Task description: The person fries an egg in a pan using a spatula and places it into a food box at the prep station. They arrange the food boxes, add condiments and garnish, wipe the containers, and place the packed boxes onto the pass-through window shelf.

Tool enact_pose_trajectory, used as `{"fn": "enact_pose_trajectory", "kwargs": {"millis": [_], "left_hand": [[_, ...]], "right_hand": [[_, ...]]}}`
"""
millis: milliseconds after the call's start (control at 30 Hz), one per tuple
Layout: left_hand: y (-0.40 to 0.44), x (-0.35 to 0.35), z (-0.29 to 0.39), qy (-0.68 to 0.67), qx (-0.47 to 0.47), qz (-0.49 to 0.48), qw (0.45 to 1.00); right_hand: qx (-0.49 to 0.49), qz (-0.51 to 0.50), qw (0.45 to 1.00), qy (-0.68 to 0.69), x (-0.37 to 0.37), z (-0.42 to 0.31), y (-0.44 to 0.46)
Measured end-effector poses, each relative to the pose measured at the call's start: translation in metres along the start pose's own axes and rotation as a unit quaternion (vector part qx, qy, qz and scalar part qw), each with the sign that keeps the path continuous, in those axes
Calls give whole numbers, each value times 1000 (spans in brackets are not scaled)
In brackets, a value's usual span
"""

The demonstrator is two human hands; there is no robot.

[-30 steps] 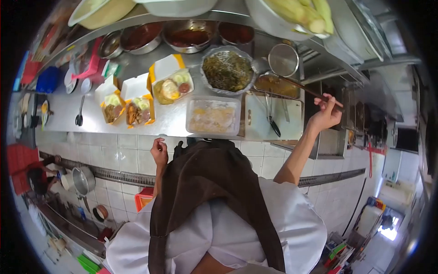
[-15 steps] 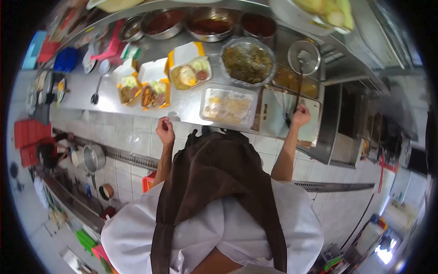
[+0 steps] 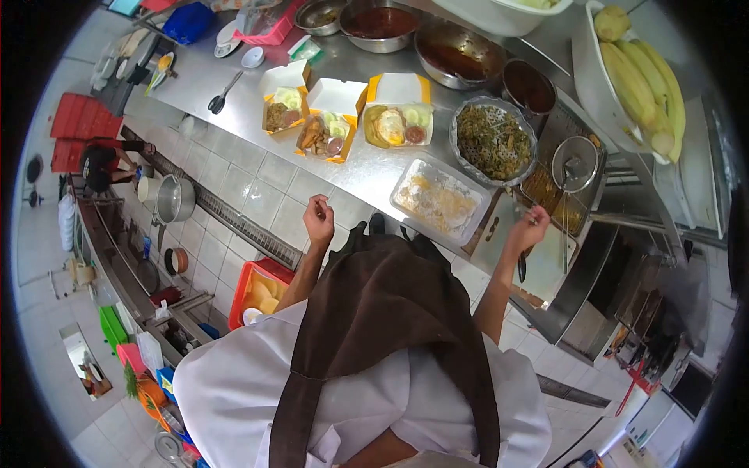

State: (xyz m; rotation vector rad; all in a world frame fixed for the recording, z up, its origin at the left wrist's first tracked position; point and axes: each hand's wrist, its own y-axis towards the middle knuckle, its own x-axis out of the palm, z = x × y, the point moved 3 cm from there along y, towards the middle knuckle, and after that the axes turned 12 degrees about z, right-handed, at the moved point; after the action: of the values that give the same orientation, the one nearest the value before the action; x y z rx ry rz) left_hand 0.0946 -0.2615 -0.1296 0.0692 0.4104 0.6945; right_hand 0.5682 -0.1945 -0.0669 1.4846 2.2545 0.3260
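We see the right hand (image 3: 531, 227) above the cutting board (image 3: 542, 273), its fingers bent in together; we cannot tell whether they grip anything. Just below this hand, towards the body, a black handle (image 3: 522, 267) shows over the board. Beyond the hand and to its right, we find a round strainer (image 3: 591, 156) with something grey in it. Straight ahead of the hand and slightly left, dark green food (image 3: 493, 143) fills a plastic-lined bowl. Near the hand on its left, a translucent tub (image 3: 470, 228) holds pale, yellowish crumbly food.

We see the left hand (image 3: 318, 221) off the near edge of the metal counter (image 3: 355, 178), apart from it, with fingers loosely curled; we cannot tell how far they close. Ahead of it on the counter stand three open food boxes: one box (image 3: 398, 90) ahead and to the right, with a fried egg, the other two more directly ahead. Behind the left hand, beside the forearm, we notice a red crate (image 3: 238, 310) with yellow contents.
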Motion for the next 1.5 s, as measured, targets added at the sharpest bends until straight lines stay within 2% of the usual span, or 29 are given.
{"fn": "enact_pose_trajectory", "kwargs": {"millis": [33, 67, 133, 233, 267, 300, 367, 467, 500, 600, 633, 667, 733, 767, 867, 933, 1000, 1067, 1133, 1167, 1233, 1267, 1333, 1367, 1400, 1467, 1500], "left_hand": [[-3, -2, 0, -1, -1, 6, 1000], [-3, -3, 1, -8, -3, 17, 1000], [-4, -7, 0, -20, -2, 49, 999], [-5, -13, -5, 42, -30, 42, 998], [-5, -18, -5, 35, -32, 76, 996], [-8, -22, -5, 46, -24, 57, 997], [-12, -35, -6, 60, -34, 25, 997], [-27, -64, -11, 89, -48, 69, 992], [-34, -76, -15, 105, -67, 89, 988], [-60, -116, -15, 159, -118, 157, 968], [-67, -127, -23, 160, -123, 156, 967], [-71, -141, -35, 175, -114, 195, 958], [-65, -162, -40, 179, -121, 242, 946], [-52, -174, -54, 170, -115, 256, 945], [18, -196, -89, 153, -115, 275, 942], [85, -203, -107, 137, -89, 287, 944], [144, -195, -111, 110, -46, 278, 953], [188, -182, -108, 65, -47, 262, 962], [215, -174, -106, 39, -71, 254, 964], [224, -171, -107, 28, -84, 244, 966], [226, -176, -117, 31, -95, 220, 970], [220, -180, -124, 34, -101, 214, 971], [202, -196, -140, 73, -120, 227, 964], [185, -206, -165, 66, -118, 230, 964], [172, -217, -187, 55, -112, 235, 964], [152, -237, -192, 93, -192, 228, 950], [142, -246, -193, 97, -177, 238, 950]], "right_hand": [[11, -57, 998, 29, 11, -10, -8], [6, -60, 998, 36, 19, -15, -14], [-38, -159, 985, 50, 49, -26, -29], [-65, -228, 964, 120, 82, -71, -47], [-71, -249, 955, 141, 94, -77, -55], [-85, -269, 946, 161, 103, -84, -63], [-19, -370, 917, 148, 124, -88, -84], [-36, -474, 870, 134, 150, -102, -117], [5, -510, 846, 158, 154, -111, -128], [-28, -559, 813, 162, 171, -135, -157], [-53, -557, 808, 182, 180, -140, -166], [-55, -559, 808, 178, 192, -150, -172], [-162, -570, 795, 128, 220, -173, -185], [-179, -564, 794, 143, 241, -180, -192], [-197, -568, 787, 137, 324, -213, -213], [-322, -520, 780, 137, 392, -244, -230], [-374, -513, 768, 87, 457, -271, -254], [-458, -468, 743, 139, 507, -289, -278], [-470, -497, 729, -17, 552, -288, -300], [-468, -502, 727, -23, 575, -284, -307], [-533, -543, 636, -126, 605, -262, -322], [-528, -549, 635, -132, 612, -260, -326], [-482, -528, 681, -160, 626, -268, -320], [-438, -499, 742, -95, 626, -277, -314], [-435, -493, 747, -97, 626, -288, -308], [-490, -364, 791, 43, 606, -322, -285], [-423, -353, 823, 139, 593, -338, -272]]}}
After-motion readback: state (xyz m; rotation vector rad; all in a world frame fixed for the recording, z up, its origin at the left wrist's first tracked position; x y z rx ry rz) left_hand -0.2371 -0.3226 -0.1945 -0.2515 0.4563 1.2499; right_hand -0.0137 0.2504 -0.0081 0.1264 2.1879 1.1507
